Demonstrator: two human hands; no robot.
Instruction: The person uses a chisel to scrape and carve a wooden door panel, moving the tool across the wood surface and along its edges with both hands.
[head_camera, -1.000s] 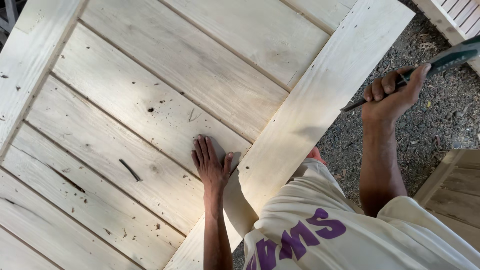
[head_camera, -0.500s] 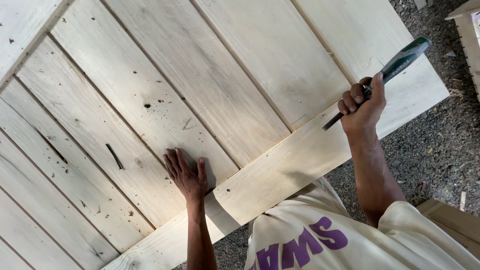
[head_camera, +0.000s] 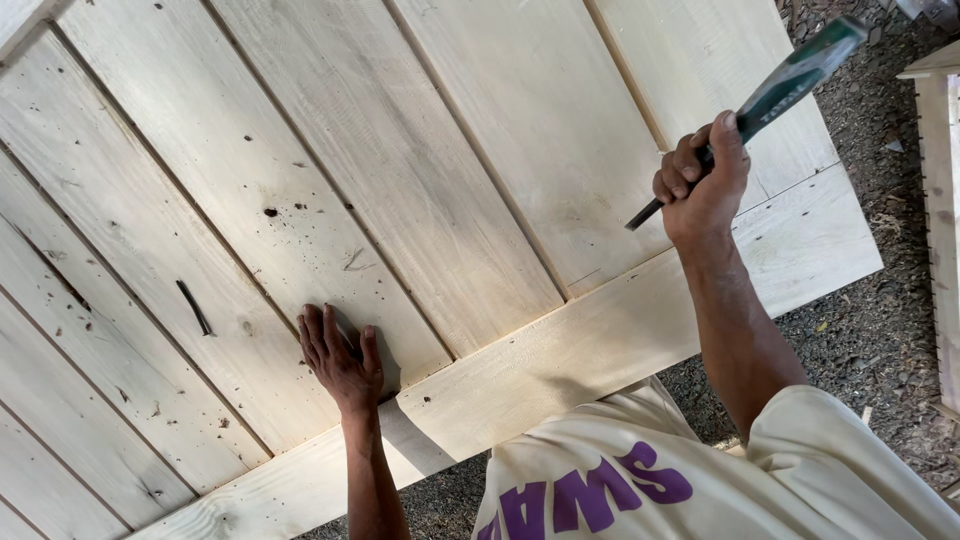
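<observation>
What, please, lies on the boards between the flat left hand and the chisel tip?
In the head view, only bare pale planks and their seams lie between left hand and chisel.

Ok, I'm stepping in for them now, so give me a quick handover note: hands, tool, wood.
Left hand: flat, palm down on the plank panel, beside the cross board.
Right hand: fist shut round a green-handled chisel, raised, blade angled down toward the panel but off it.
Done: planks lie side by side with the cross board over their ends.
Left: no cut is visible under the blade.
</observation>
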